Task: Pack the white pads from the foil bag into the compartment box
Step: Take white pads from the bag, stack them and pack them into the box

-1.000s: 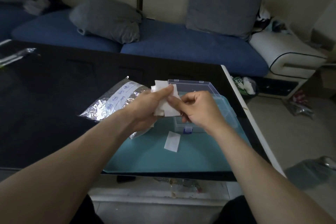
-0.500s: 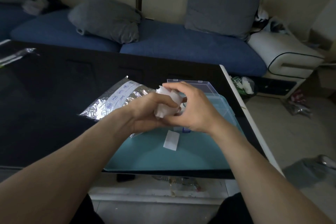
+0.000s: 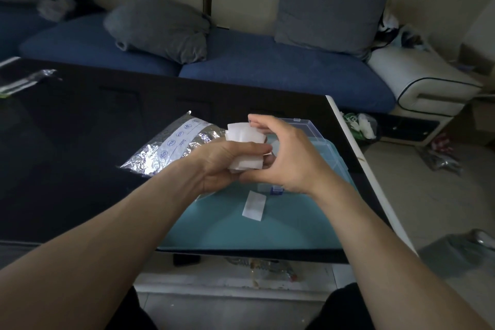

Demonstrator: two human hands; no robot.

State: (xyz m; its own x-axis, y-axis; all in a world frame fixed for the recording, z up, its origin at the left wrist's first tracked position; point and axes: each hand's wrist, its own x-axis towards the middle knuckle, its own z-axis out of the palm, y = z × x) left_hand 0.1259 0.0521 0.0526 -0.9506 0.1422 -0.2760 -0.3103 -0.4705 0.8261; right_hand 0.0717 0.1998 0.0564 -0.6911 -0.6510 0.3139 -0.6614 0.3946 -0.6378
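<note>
The white pads (image 3: 245, 146) sit as a loose stack between both hands, held above the near edge of the compartment box (image 3: 325, 151), not yet in it. The left hand (image 3: 222, 166) grips the lower part of the stack, thumb laid across its front. The right hand (image 3: 290, 157) curls round the far side, fingertips pinching the top edge and thumb under the bottom.

The stack looks uneven, with corners sticking out at the upper left, so a pad could slide free and drop (one loose pad (image 3: 254, 205) already lies on the teal mat (image 3: 241, 233) just in front of the box). A squeeze that is too hard would likely crumple the soft pads; one that is too light would let the pile fan out. The box is largely hidden behind the right hand, so which compartment is free cannot be told, and a blind drop could land pads across a divider. The foil bag (image 3: 174, 146) lies open-ended on the dark tabletop (image 3: 67, 155), just left of the hands, and a sweep of the left forearm could push it away.

Compared with half a second ago, the stack looks flatter and squarer rather than bunched, the right hand's fingers have lifted to the top edge, and the left thumb lies flatter over the front. The loose pad, bag and box have not moved.
</note>
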